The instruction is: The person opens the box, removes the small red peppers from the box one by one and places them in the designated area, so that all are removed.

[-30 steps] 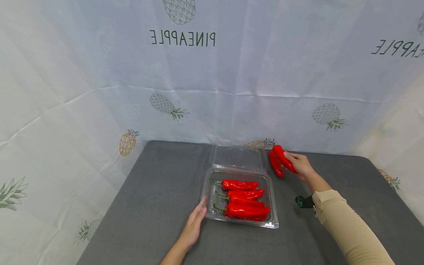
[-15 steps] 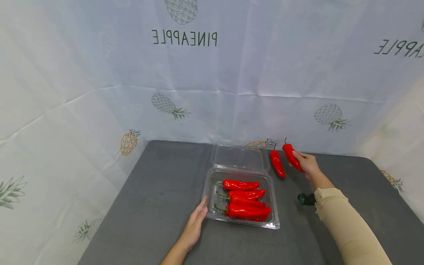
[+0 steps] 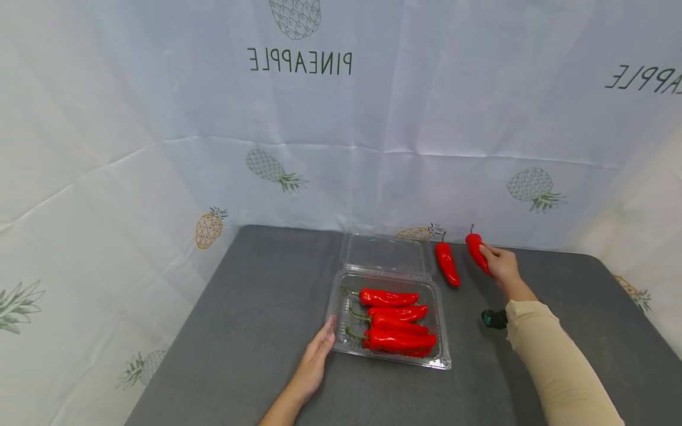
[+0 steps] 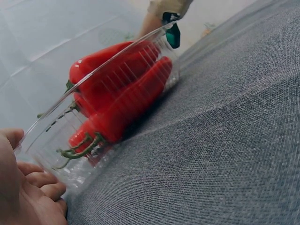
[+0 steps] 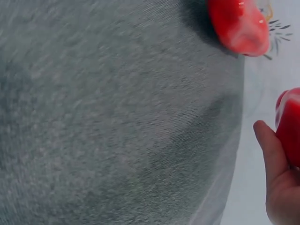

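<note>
In the head view my right hand [image 3: 499,264] grips a red pepper [image 3: 476,248] near the table's back edge, its green stem pointing up and away. The right wrist view shows the thumb along the held pepper [image 5: 291,126]. A second red pepper [image 3: 447,264] lies on the table to the left of it, beside the open lid. My left hand [image 3: 314,358] holds the left side of a clear plastic clamshell container [image 3: 443,355], thumb at the rim and fingers against the outer wall. Several red peppers [image 3: 399,338] lie sideways inside, stems to the left.
The container's clear lid [image 3: 385,253] is folded back flat toward the curtain [image 3: 373,118]. Below my right forearm is a dark green object [image 3: 492,319], apparently at the wrist. The grey table [image 3: 256,296] extends to both sides.
My right hand has moved right, carrying its pepper away from the one lying beside the lid. The left hand stays at the container, and the peppers inside have not moved.
</note>
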`<state>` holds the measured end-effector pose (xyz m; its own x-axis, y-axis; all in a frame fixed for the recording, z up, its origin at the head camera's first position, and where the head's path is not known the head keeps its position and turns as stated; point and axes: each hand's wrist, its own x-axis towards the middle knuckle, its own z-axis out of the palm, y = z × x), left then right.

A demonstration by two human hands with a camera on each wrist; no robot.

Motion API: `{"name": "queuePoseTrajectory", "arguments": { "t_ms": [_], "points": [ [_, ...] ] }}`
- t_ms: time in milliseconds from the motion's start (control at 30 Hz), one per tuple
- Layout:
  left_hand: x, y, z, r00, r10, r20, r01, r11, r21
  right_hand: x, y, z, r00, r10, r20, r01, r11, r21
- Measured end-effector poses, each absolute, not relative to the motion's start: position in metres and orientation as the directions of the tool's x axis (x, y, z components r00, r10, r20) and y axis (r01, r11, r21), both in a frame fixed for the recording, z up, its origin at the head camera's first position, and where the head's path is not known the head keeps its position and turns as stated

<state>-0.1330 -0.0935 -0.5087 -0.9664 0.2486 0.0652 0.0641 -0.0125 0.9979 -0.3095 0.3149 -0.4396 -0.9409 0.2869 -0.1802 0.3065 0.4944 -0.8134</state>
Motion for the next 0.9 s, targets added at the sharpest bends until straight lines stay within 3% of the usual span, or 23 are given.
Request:
{"name": "queuePoseTrajectory", "arguments": {
  "t_ms": [433, 900],
  "points": [
    [-0.132, -0.092, -0.509, -0.963, 0.261, 0.066, 0.063, -0.022, 0.998, -0.311, 0.313, -0.451, -0.935, 0.337, -0.107, 0.32, 0.679, -0.66],
    [-0.133, -0.092, -0.51, -0.966, 0.252, 0.062, 0.06, -0.015, 0.998, -0.307, 0.305, -0.464, -0.961, 0.267, -0.068, 0.257, 0.777, -0.574]
  ]
}}
